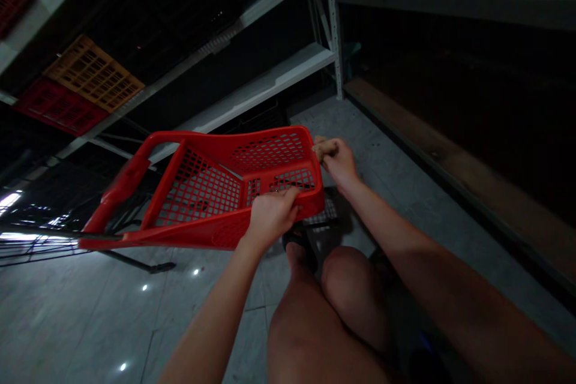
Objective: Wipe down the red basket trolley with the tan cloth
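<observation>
A red plastic shopping cart [216, 240] with a mesh basket stands in front of me, its handle toward the left. My left hand [272, 213] grips the near rim of the basket close to its right-hand corner, fingers curled over the edge. At the short right end, my right hand [341, 162] is closed on a crumpled brown cloth [324, 147], which touches the outside of the red rim. The basket looks bare inside, with the floor showing through its mesh. My fingertips on the right are partly hidden by the cloth.
Behind the cart runs a white metal shelf [270, 81]. A yellow crate [96, 75] and a red crate [63, 107] sit on shelving at the left. Dark wooden shelves [450, 162] line the right. Grey tiles [108, 312] cover the floor; my knees are close below the cart.
</observation>
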The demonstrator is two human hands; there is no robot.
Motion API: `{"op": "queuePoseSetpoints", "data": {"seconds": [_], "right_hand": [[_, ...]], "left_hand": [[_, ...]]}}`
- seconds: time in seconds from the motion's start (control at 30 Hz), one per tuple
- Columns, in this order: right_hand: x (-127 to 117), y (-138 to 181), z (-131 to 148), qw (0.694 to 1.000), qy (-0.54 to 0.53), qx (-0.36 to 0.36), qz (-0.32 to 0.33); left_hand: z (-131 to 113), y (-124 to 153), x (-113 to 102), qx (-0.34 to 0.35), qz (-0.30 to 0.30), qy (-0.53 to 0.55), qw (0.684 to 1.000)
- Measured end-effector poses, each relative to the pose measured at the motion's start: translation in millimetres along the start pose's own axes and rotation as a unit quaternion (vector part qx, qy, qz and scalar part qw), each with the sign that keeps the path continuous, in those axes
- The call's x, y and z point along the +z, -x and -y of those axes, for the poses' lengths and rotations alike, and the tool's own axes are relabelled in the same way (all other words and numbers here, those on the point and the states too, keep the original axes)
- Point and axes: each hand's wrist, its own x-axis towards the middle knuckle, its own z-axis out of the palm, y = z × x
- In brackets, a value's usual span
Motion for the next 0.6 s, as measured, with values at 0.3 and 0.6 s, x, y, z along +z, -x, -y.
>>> {"op": "queuePoseSetpoints", "data": {"seconds": [0.3,0.6], "right_hand": [[-21.2,132.2,3.6,0.997,0.009,0.012,0.070],[20.8,14.9,-17.1,0.999,0.023,-0.019,-0.026]], "left_hand": [[19.6,13.6,1.1,-0.024,0.019,-0.018,0.999],[36.6,44.1,-0.4,0.020,-0.020,0.066,0.997]]}}
